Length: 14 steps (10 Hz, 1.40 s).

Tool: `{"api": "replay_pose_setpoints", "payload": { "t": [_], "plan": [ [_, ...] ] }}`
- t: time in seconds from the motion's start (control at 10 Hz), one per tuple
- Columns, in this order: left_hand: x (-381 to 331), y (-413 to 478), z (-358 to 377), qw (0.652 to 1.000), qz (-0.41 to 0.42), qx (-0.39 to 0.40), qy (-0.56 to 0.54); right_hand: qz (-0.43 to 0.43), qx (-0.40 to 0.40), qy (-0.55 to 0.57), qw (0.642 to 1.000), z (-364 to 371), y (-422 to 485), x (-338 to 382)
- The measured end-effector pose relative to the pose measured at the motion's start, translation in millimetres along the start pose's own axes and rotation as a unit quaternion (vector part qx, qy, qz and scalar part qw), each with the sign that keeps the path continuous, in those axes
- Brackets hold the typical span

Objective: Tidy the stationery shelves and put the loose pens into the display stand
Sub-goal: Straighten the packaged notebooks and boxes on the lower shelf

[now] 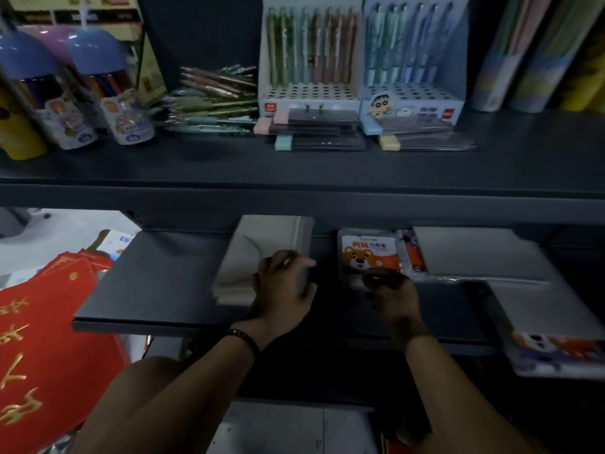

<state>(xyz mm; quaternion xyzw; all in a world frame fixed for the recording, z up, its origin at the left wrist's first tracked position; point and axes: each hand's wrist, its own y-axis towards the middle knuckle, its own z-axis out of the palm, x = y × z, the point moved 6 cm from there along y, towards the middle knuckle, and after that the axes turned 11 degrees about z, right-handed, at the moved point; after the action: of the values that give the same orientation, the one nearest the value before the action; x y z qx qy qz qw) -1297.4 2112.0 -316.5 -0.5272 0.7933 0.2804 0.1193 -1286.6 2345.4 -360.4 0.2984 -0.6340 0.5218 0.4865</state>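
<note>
On the lower shelf my left hand grips the right edge of a stack of pale grey notebooks. Just to the right, my right hand pinches the lower edge of a clear pack with an orange bear label. On the upper shelf a heap of loose pens lies left of a white display stand holding a row of pens. A blue display stand with pens stands beside it.
Flat packs with pastel erasers lie before the stands. Tubes with blue caps stand at upper left, folders at upper right. Grey pads and a cartoon-printed pack fill the lower right. Red paper with gold characters lies lower left.
</note>
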Motion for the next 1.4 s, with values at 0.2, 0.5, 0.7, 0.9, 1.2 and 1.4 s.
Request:
{"api": "replay_pose_setpoints", "payload": {
  "t": [0.2, 0.5, 0.7, 0.9, 1.2, 1.4],
  "plan": [
    [-75, 23, 54, 0.983, 0.126, 0.055, -0.118, 0.032, -0.1, 0.048, 0.993, -90, 6, -12],
    [-140, 68, 144, 0.956, 0.184, 0.199, -0.11, 0.114, -0.184, 0.168, 0.962, -173, 20, -10],
    [-146, 73, 188, 0.948, 0.212, 0.224, -0.075, 0.169, -0.224, 0.167, 0.945, -161, 44, -16],
    [-136, 69, 219, 0.953, 0.228, 0.197, -0.033, 0.194, -0.202, 0.216, 0.936, -144, 57, -13],
    [-133, 80, 223, 0.956, 0.216, 0.187, 0.07, 0.175, -0.123, 0.345, 0.914, -142, 71, -18],
    [-135, 76, 216, 0.954, 0.227, 0.192, 0.033, 0.161, -0.176, 0.273, 0.932, -163, 77, -19]
  ]
}}
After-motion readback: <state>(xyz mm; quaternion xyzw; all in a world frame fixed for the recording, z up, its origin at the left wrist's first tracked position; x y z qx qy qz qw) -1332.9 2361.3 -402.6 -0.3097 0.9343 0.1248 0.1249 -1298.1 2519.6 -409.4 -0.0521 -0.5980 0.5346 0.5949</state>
